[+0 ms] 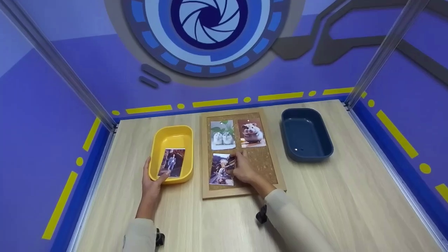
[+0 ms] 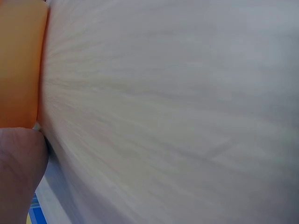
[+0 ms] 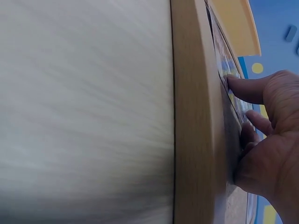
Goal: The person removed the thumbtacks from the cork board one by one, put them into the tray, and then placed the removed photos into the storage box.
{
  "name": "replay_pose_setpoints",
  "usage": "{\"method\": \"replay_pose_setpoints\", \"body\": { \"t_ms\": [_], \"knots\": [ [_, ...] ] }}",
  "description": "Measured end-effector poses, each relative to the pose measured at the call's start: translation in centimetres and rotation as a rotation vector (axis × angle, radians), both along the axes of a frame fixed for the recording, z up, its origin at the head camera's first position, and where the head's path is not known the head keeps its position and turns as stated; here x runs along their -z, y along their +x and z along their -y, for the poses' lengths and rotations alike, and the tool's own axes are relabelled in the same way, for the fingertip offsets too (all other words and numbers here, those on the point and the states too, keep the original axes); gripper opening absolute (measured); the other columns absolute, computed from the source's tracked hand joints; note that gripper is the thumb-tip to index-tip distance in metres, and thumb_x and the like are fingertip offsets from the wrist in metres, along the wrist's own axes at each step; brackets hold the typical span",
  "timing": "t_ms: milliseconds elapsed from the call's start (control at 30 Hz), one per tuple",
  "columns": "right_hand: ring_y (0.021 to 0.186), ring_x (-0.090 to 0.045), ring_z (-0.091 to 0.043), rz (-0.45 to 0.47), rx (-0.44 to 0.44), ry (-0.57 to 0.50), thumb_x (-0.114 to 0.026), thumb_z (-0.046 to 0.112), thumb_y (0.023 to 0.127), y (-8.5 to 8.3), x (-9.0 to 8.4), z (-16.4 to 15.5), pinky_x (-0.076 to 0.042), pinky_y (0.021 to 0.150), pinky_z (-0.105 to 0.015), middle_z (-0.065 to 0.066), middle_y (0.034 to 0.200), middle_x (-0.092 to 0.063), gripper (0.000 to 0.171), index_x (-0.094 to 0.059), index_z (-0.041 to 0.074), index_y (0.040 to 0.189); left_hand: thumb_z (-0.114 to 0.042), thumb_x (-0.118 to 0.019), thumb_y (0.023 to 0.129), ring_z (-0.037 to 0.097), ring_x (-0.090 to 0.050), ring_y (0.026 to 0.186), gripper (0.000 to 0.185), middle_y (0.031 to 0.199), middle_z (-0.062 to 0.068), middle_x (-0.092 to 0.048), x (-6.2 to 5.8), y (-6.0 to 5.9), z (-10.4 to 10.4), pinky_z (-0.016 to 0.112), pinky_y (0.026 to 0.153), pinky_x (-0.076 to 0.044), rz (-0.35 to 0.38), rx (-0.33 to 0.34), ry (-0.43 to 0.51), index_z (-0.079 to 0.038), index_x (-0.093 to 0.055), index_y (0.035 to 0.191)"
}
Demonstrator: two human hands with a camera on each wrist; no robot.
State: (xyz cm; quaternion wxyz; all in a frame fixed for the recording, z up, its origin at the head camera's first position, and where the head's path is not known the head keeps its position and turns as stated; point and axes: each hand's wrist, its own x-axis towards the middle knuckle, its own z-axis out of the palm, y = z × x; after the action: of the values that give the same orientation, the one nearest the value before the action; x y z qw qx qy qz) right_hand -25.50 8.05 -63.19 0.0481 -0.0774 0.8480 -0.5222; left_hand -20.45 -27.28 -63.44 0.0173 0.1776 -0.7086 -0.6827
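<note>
Touches the photo point(image 1: 219, 170) at its right edge with the right hand point(image 1: 246, 170), thumb first, with curled fingers; cannot tell whether pinching it or only pressing it. Lies just left of those fingers, on the lower left of the board point(image 1: 264, 160), with the long axis running near to far, much like the board's own. Sits far nearer to the right hand than to the left hand point(image 1: 153, 182), busy gripping the near left corner of the tub point(image 1: 174, 140), with the thumb over the rim, by the lower edge of a second photo point(image 1: 174, 159) inside. Just above, bears two hamster photos point(image 1: 223, 137). Shows no readable brand, label or writing on photos, board, tub or bin point(image 1: 304, 136).
</note>
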Motion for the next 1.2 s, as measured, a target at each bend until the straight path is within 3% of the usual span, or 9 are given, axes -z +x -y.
{"method": "replay_pose_setpoints", "body": {
  "t_ms": [133,300,500,767,1000,1200],
  "knots": [
    [0.123,-0.057,-0.041,0.010,-0.014,0.011,-0.089,-0.003,0.074,-0.17,-0.26,-0.19,-0.045,0.119,-0.057,-0.026,0.132,-0.051,0.065,-0.058,-0.007,0.132,-0.013,-0.076,0.099,0.021,-0.024,0.165,0.103,0.180,-0.004,-0.021,0.01,-0.18,-0.09,0.041,0.139,-0.018,0.001,-0.008,0.007,-0.041,-0.010,0.172],
    [0.135,-0.053,-0.047,0.019,-0.033,0.064,-0.087,-0.003,0.074,-0.51,-0.60,-0.24,-0.041,0.124,-0.061,-0.029,0.144,-0.047,0.079,-0.054,-0.003,0.146,-0.014,-0.076,0.098,0.021,-0.024,0.166,0.103,0.180,-0.006,-0.021,-0.07,-0.37,-0.09,0.041,0.139,-0.018,-0.004,-0.006,0.003,-0.041,-0.011,0.172],
    [0.138,-0.052,-0.045,0.011,-0.053,0.047,-0.087,-0.003,0.075,-0.61,-0.44,-0.32,-0.039,0.126,-0.060,-0.027,0.145,-0.050,0.077,-0.052,-0.002,0.144,-0.014,-0.076,0.098,0.025,-0.018,0.168,0.104,0.182,-0.002,-0.013,-0.03,-0.31,0.16,0.045,0.140,-0.014,-0.009,0.005,-0.008,-0.042,-0.009,0.172],
    [0.150,-0.047,-0.045,-0.045,-0.178,0.005,-0.080,-0.007,0.081,-0.56,-0.04,-0.61,-0.032,0.131,-0.062,-0.025,0.158,-0.053,0.082,-0.050,0.004,0.156,-0.016,-0.076,0.099,0.023,-0.018,0.168,0.104,0.182,-0.004,-0.014,0.13,0.09,0.22,0.045,0.140,-0.014,0.021,-0.008,-0.022,-0.043,-0.008,0.172],
    [0.141,-0.054,-0.047,-0.042,-0.174,-0.031,-0.075,-0.013,0.081,-0.47,0.12,-0.74,-0.038,0.125,-0.064,-0.027,0.146,-0.060,0.069,-0.056,-0.003,0.146,-0.014,-0.074,0.101,0.021,-0.019,0.168,0.101,0.182,-0.006,-0.014,0.19,0.05,0.06,0.042,0.139,-0.016,0.011,0.006,0.000,-0.042,-0.008,0.172],
    [0.130,-0.060,-0.043,-0.002,-0.129,-0.050,-0.069,-0.015,0.082,-0.63,-0.09,-0.88,-0.046,0.119,-0.061,-0.026,0.139,-0.064,0.062,-0.060,-0.001,0.143,-0.021,-0.076,0.100,0.019,-0.014,0.169,0.103,0.182,-0.008,-0.010,0.03,-0.09,0.03,0.043,0.140,-0.013,0.033,0.011,-0.005,-0.044,-0.006,0.172]
  ]
}}
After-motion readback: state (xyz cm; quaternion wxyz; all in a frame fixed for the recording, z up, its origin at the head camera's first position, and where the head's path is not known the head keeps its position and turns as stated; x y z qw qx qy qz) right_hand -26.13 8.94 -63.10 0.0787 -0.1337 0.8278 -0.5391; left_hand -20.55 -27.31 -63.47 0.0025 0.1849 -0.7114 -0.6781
